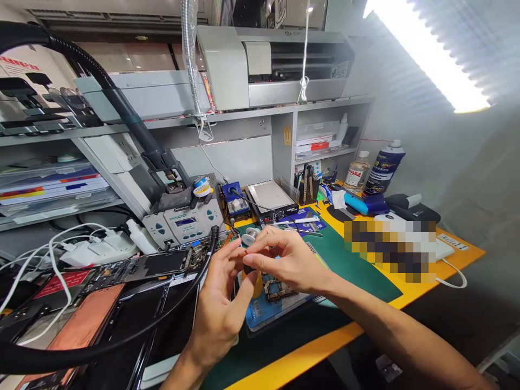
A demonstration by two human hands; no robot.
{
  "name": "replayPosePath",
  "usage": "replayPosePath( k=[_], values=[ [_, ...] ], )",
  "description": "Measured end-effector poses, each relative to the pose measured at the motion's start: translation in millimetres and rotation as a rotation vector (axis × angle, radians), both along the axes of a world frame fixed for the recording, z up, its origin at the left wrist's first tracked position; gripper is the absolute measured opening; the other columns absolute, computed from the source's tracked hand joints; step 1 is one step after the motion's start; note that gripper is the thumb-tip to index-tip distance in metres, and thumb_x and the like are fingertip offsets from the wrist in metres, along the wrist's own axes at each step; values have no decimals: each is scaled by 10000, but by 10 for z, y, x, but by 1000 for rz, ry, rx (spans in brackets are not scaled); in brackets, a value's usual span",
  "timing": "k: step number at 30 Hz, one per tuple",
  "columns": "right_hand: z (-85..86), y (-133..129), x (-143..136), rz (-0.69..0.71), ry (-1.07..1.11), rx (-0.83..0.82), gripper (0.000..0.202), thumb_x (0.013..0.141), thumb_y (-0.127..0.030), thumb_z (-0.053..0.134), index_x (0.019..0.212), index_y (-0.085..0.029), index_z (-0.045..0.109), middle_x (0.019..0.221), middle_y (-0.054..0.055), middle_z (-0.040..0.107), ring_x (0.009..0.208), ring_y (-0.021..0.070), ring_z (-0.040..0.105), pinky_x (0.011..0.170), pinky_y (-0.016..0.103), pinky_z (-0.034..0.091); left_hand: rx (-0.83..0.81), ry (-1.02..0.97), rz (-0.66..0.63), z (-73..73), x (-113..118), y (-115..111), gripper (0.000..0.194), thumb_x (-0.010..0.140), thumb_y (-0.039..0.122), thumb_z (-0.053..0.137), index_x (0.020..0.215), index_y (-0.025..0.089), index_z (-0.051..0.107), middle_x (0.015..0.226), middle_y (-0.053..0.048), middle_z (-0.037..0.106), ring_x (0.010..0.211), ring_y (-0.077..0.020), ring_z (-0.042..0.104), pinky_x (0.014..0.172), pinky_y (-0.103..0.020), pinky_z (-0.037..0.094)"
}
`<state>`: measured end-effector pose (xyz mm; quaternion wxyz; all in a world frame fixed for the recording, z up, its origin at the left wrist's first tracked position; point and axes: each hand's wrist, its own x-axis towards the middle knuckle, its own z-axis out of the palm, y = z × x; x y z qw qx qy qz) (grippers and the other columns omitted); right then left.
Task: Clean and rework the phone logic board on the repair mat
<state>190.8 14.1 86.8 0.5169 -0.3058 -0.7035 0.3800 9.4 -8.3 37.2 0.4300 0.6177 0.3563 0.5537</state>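
Though half-hidden — orange object (258, 286), axis unclear.

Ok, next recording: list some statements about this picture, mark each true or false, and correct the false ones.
1. The left hand is close to the right hand. True.
2. The right hand grips the spray can. False: the spray can stands apart at the back right, untouched.
3. A circuit board shows just below the right hand in the picture. True.
4. The lamp at upper right is off. False: it is brightly lit.
5. The copper-coloured plate lies at the right. False: it lies at the left.
6. The green mat lies on a yellow surface. True.
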Motion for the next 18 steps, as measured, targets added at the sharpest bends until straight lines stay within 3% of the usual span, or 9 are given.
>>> replayPosePath(
  k=[3, 8, 11, 18],
  values=[
    [-32, -3, -14, -26, 31, 8, 134, 926, -297, 824, 865, -181, 848, 807, 29, 700, 768, 154, 595, 643, 267, 454, 1, -2, 41, 10, -1, 20, 579, 926, 387, 825, 1422, 253, 560, 1307, -95, 744, 1183, -205, 768, 990, -251, 631],
    [-76, 30, -13, 38, 81, -72, 112, 900, -294, 832, 913, -185, 851, 867, 26, 688, 785, 157, 626, 664, 276, 489, -12, 8, 17, 79, -83, 41, 564, 957, 399, 786, 1444, 234, 555, 1276, -112, 758, 1183, -229, 773, 1021, -329, 640],
    [-90, 53, -8, 68, 89, -109, 119, 885, -303, 843, 918, -189, 860, 878, 30, 709, 814, 168, 641, 702, 295, 501, 9, 13, 1, 91, -120, 41, 533, 959, 365, 788, 1435, 240, 584, 1249, -96, 760, 1158, -207, 772, 1013, -302, 634],
    [-115, 28, -40, 102, 122, -122, 236, 871, -431, 882, 890, -197, 859, 917, 52, 752, 887, 207, 670, 750, 330, 510, 119, 13, -11, 178, -116, 69, 220, 999, 364, 733, 1180, 248, 780, 1207, -53, 738, 1164, -167, 701, 1035, -218, 559]
  ],
)
